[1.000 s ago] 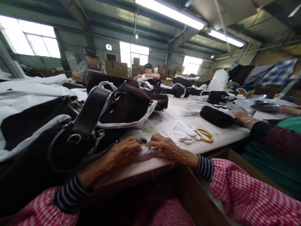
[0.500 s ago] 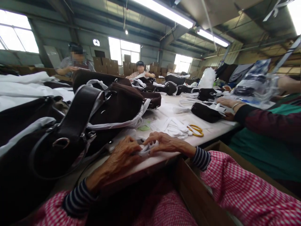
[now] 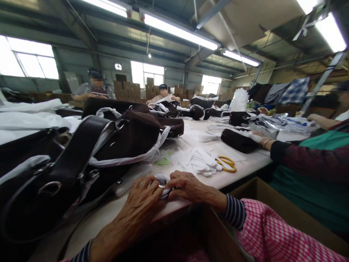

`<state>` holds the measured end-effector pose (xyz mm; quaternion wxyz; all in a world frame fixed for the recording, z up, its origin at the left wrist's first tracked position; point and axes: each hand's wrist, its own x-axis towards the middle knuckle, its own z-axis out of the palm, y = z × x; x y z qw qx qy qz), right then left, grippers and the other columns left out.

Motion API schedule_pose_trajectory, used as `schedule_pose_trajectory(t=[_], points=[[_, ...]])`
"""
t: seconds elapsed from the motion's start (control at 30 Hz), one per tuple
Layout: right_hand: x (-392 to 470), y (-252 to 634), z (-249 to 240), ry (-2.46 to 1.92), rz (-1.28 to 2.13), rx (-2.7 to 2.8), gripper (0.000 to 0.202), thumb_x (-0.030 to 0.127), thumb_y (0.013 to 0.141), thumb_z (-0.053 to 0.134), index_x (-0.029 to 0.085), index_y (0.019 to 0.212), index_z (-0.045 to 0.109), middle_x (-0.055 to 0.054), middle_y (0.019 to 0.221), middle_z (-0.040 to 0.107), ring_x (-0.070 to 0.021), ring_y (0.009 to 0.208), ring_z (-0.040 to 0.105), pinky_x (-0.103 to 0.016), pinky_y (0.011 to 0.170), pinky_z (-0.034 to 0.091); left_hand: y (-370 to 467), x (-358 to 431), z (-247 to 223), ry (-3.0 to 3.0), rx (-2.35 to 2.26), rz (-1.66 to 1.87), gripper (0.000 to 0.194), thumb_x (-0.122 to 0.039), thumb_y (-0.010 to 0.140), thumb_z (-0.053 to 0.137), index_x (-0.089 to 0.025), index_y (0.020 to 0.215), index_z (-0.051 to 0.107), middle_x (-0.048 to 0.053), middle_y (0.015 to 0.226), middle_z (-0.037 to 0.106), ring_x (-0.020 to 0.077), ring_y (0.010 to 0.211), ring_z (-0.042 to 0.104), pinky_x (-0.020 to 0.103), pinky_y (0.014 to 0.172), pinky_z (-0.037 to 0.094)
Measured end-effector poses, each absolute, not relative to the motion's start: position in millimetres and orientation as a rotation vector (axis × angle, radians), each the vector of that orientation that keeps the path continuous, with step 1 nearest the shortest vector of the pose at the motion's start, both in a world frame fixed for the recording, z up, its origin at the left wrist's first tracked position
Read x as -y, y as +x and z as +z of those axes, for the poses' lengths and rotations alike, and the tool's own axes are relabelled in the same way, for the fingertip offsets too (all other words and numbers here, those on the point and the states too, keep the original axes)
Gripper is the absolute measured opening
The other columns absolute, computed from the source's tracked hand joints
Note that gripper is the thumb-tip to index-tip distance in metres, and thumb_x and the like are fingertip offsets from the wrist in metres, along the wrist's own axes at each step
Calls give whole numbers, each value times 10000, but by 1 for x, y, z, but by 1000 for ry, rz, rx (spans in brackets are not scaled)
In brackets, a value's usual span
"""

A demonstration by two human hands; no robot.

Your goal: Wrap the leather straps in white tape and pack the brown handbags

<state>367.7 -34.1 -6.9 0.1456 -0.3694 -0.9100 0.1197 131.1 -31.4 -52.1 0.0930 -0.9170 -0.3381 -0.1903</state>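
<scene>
Near the front edge of the table, my left hand (image 3: 143, 200) and my right hand (image 3: 188, 187) meet at a small white-wrapped piece (image 3: 165, 193) with a metal glint. My left fingers are bent over its left side; my right thumb and fingers pinch its right side. The fingers hide much of it, so its kind is unclear. Just left of my hands lies a dark brown handbag (image 3: 131, 140) with a black leather strap (image 3: 81, 145), metal rings and white wrapping round its handle.
Yellow-handled scissors (image 3: 227, 164) lie beside a pile of white strips (image 3: 201, 160). At right, a co-worker's hand (image 3: 260, 138) is at a small black bag (image 3: 237, 140). An open cardboard box (image 3: 253, 193) stands below the table edge. More bags and people are further back.
My right fingers have closed in on the white-wrapped piece, and my left hand stays on it. The view has shifted. The co-worker's arm holding clear plastic at right has drawn back.
</scene>
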Motion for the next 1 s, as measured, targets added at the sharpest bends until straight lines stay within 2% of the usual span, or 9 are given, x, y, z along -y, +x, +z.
schedule_pose_trajectory(t=[0.1,0.27,0.4,0.47,0.57,0.67,0.83,0.9,1.0], points=[[33,369,-14,-1070,240,2630,225,412,971,712,223,1090,740,-8,941,600,-159,896,574,-250,740,375,128,33,-59,-2559,833,-657,195,-237,962,600,-212,1122,710,67,1066,744,309,1114,606,474,1002,431],[44,366,-31,-1097,-118,2625,300,478,1028,600,239,1194,673,-26,1024,624,-183,918,571,-302,773,399,112,33,-74,-2295,501,-717,463,-63,917,412,-141,1324,618,115,1200,735,289,1193,614,439,1096,381],[58,359,-49,-1103,-585,2548,326,403,1053,560,166,1272,605,-95,1103,653,-276,1030,552,-395,803,426,111,33,-97,-2286,630,-836,536,-67,915,409,-191,1418,547,110,1303,696,281,1239,609,419,1100,415],[63,355,-56,-1101,-723,2489,357,319,1057,536,122,1353,557,-142,1217,649,-318,1127,533,-447,851,442,112,34,-101,-2323,664,-878,529,-90,928,427,-224,1425,550,102,1287,698,285,1213,620,417,1065,453],[67,353,-59,-1124,-681,2437,391,332,1063,523,134,1400,521,-150,1442,565,-321,1272,490,-468,964,445,114,37,-94,-2455,755,-891,417,-245,957,542,-259,1369,605,87,1224,709,285,1139,635,374,938,533],[70,353,-57,-1140,-511,2444,424,408,1074,512,161,1419,499,-112,1500,539,-268,1286,517,-419,1018,444,114,39,-79,-2576,864,-958,305,-361,964,609,-275,1252,664,56,1157,710,253,1062,639,322,831,561],[69,354,-59,-1138,-447,2455,436,372,1098,457,153,1475,450,-120,1531,522,-264,1288,543,-437,1033,444,120,41,-53,-2664,861,-962,123,-321,976,595,-268,1009,700,36,1021,714,246,958,638,329,754,540],[69,354,-60,-1160,-424,2453,431,369,1094,464,162,1472,452,-116,1536,522,-269,1278,554,-448,1024,455,124,41,-44,-2688,816,-905,115,-307,968,592,-250,952,690,40,941,708,249,901,634,327,710,517],[72,352,-58,-1200,-361,2459,439,367,1081,501,185,1477,449,-112,1542,519,-270,1280,562,-459,1037,461,127,39,-38,-2702,729,-883,171,-305,996,536,-240,925,677,38,882,696,234,875,628,327,759,505]])
